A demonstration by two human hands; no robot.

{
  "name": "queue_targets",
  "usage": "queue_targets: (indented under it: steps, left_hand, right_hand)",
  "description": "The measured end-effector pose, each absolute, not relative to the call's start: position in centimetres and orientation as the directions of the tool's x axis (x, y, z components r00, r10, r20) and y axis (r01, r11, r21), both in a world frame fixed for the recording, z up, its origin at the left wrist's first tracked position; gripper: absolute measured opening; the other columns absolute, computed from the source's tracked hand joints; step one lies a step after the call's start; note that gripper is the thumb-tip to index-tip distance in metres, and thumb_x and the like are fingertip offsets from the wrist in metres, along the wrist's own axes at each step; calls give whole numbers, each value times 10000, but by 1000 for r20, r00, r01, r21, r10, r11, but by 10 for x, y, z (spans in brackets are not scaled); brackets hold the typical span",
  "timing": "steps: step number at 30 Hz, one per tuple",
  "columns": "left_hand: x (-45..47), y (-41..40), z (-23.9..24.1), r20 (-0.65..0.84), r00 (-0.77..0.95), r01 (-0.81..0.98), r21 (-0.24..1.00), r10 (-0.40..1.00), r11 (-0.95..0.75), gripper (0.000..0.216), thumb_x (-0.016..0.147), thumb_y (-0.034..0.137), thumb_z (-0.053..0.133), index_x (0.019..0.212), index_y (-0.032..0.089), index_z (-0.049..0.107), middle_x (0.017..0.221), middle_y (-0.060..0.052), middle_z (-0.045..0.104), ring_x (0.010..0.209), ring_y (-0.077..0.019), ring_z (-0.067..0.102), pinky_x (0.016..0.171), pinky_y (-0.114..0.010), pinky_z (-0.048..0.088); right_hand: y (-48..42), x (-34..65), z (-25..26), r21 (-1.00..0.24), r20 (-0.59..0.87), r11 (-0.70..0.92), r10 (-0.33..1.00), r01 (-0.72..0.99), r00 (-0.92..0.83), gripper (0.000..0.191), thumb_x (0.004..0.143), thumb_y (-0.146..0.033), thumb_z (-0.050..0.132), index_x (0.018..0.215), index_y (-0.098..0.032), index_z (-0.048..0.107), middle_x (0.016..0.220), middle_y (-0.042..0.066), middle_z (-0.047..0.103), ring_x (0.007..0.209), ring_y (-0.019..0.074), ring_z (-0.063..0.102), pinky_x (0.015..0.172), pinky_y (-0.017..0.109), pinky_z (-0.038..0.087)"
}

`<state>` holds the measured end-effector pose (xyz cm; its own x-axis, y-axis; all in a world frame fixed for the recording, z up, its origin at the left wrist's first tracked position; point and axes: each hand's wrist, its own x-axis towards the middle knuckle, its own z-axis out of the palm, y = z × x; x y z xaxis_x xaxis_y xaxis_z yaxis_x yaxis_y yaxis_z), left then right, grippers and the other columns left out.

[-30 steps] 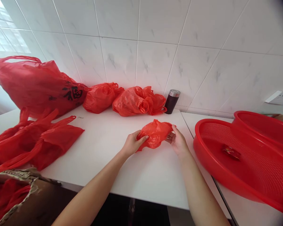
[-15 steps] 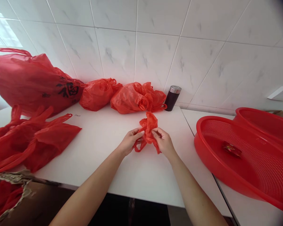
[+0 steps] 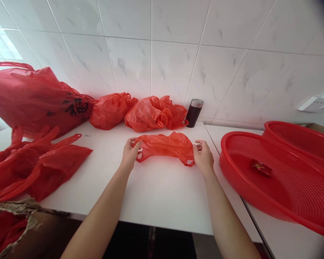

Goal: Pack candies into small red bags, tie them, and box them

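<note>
Stretched sideways between my two hands is a thin red plastic bag (image 3: pixel 163 145), its handle loops hanging at both ends, just above the white table (image 3: pixel 162 194). My left hand (image 3: pixel 130 153) pinches the bag's left end between thumb and fingers. At the opposite end, my right hand (image 3: pixel 203 156) grips the bag with the thumb on the near side and some fingers curled out. The bag looks flat and crumpled; no contents show in it.
Filled red bags (image 3: pixel 145 115) line the tiled wall beside a dark tumbler (image 3: pixel 194 113). A big red bag (image 3: pixel 35 97) and loose red bags (image 3: pixel 51 165) lie left, above a cardboard box (image 3: pixel 29 230). At right, a red basket (image 3: pixel 232 180) holds a small red packet (image 3: pixel 261 168).
My hands have moved apart, left and right, pulling the bunched red plastic bag out into a wide strip. The camera view has shifted slightly.
</note>
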<state>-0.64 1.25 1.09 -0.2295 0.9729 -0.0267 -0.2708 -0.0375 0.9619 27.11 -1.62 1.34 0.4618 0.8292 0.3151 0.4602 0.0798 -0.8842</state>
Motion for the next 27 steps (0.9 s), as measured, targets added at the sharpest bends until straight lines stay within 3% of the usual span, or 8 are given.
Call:
queue_targets:
  steps: [4, 7, 9, 12, 16, 21, 24, 27]
  left_hand:
    - [11, 4, 11, -57, 16, -361, 931, 998, 59, 314, 752, 426, 659, 922, 171, 588, 996, -89, 668, 868, -204, 660, 711, -327, 529]
    - [18, -2, 13, -26, 123, -399, 914, 992, 73, 273, 771, 407, 657, 904, 175, 603, 1001, -87, 675, 941, -215, 651, 768, -328, 528]
    - [22, -7, 15, -21, 181, -400, 912, 983, 93, 271, 778, 413, 657, 889, 169, 619, 942, -83, 683, 909, -212, 655, 771, -322, 528]
    - [22, -11, 17, -49, 254, -370, 918, 966, 144, 321, 775, 467, 647, 886, 166, 646, 844, -82, 687, 811, -220, 666, 718, -327, 536]
    - [1, -4, 23, -76, 243, -296, 943, 967, 148, 355, 756, 510, 624, 855, 171, 664, 773, -83, 671, 713, -219, 663, 660, -344, 544]
    - [-32, 5, 39, -1, 5, -136, 991, 1000, 1, 335, 705, 421, 683, 974, 230, 629, 861, -45, 625, 786, -211, 634, 719, -370, 533]
    - [-21, -11, 46, 247, -177, 165, 962, 953, -218, 291, 706, 310, 706, 984, 256, 642, 1205, -73, 548, 1133, -274, 530, 970, -449, 433]
    - [14, -33, 39, 627, 14, 650, 586, 779, -483, 121, 813, 279, 606, 914, 269, 673, 1396, -53, 439, 1306, -304, 385, 1105, -522, 261]
  right_hand:
    - [-32, 242, 24, -480, 723, 278, 663, 832, 195, 256, 891, -297, 453, 1062, -216, 625, 1165, 122, 579, 1145, 257, 490, 970, 425, 377]
    - [-38, 212, 24, -251, 735, 363, 675, 897, -67, 195, 886, -316, 506, 929, -251, 685, 1326, 92, 502, 1306, 286, 367, 1069, 468, 280]
    - [-33, 201, 18, -169, 680, 319, 723, 933, -124, 167, 865, -324, 549, 880, -253, 700, 1438, 58, 408, 1382, 329, 239, 1090, 532, 210]
    - [-18, 211, 6, -200, 581, 185, 813, 962, -36, 193, 864, -290, 541, 981, -232, 684, 1393, 99, 469, 1332, 340, 317, 1067, 565, 206]
    - [-6, 247, 0, -322, 429, -4, 891, 947, 150, 239, 885, -227, 457, 984, -201, 672, 971, 94, 664, 983, 250, 571, 1025, 474, 283]
    - [-10, 263, 5, -414, 353, -82, 903, 906, 243, 340, 817, -171, 476, 1112, -191, 644, 1032, 119, 616, 817, 235, 596, 730, 349, 433]
    - [-12, 257, 4, -468, 326, -21, 925, 884, 195, 422, 762, -94, 470, 1124, -227, 641, 1028, 72, 607, 809, 196, 604, 688, 289, 442]
    - [-13, 249, 3, -537, 347, 79, 928, 840, 134, 478, 739, -28, 405, 1055, -271, 670, 1027, 23, 597, 845, 156, 608, 710, 250, 449]
